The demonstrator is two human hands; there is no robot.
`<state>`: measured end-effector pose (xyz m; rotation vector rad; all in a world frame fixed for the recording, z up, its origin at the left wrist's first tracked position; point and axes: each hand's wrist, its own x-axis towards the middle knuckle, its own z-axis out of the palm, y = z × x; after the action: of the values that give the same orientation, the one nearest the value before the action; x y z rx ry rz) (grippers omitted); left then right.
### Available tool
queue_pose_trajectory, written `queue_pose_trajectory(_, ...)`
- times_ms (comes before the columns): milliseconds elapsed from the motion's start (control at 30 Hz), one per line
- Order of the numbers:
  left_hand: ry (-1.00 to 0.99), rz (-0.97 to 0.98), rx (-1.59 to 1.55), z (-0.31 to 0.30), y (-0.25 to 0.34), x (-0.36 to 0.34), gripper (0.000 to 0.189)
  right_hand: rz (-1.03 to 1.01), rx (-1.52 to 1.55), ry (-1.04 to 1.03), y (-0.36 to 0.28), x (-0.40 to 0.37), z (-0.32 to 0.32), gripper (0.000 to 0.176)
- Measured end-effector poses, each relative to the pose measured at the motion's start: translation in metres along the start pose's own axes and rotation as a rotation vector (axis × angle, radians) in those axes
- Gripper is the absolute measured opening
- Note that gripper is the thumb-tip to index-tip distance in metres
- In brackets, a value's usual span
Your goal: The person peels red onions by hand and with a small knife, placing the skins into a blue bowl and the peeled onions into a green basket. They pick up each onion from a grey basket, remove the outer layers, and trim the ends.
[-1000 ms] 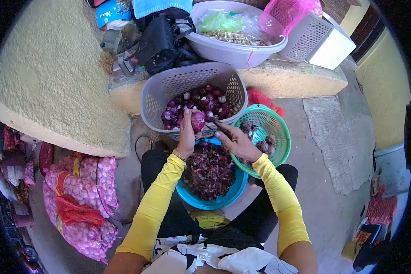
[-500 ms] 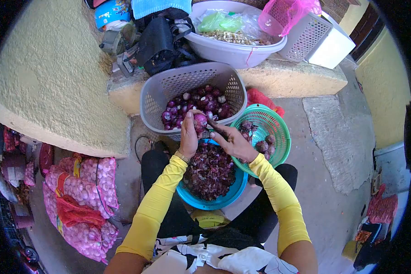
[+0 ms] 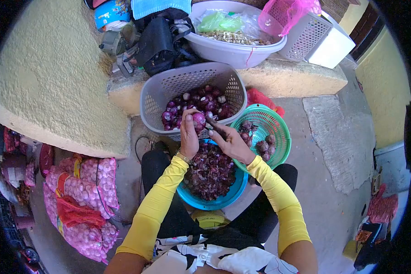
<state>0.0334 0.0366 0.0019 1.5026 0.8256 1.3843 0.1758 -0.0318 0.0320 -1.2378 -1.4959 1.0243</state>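
Observation:
A purple-red onion [image 3: 198,121] is in my left hand [image 3: 188,137], whose fingers are closed around its far side. Close to the onion's right side is my right hand [image 3: 234,145], its dark-stained fingers bent toward the thumb; whatever they may grip is too small or hidden to name. Below both hands a blue basin [image 3: 228,199] holds a heap of dark onion skins [image 3: 210,176]. Just beyond them stands a grey perforated basket [image 3: 153,98] with many shiny peeled red onions [image 3: 198,100]. A green colander [image 3: 283,137], partly behind my right hand, contains several duller onions [image 3: 266,147].
On the floor at left lies a pink net sack of garlic [image 3: 82,192]. A raised ledge [image 3: 297,82] at the back bears a black bag [image 3: 157,45], a large pale tub [image 3: 233,57] and a perforated grey bin [image 3: 308,39]. Red netting [image 3: 262,100] lies behind the colander.
The onion has turned and shifted very slightly in my left hand. My right hand has moved a little left and down, its fingers staying near the onion's side.

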Motion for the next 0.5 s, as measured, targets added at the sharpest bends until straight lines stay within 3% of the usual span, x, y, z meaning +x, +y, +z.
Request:
queue_pose_trajectory(333,0.043,0.086,0.082,-0.003,0.006,-0.001,0.038,-0.008,0.085,0.038,-0.009,-0.002,0.004,0.04)
queue_pose_trajectory(400,0.044,0.096,0.094,-0.003,0.005,-0.001,0.037,0.207,0.192,-0.074,-0.016,-0.003,-0.001,0.039)
queue_pose_trajectory(500,0.049,0.133,0.101,-0.004,0.003,0.0,0.038,0.164,0.126,-0.073,-0.02,-0.003,-0.004,0.039)
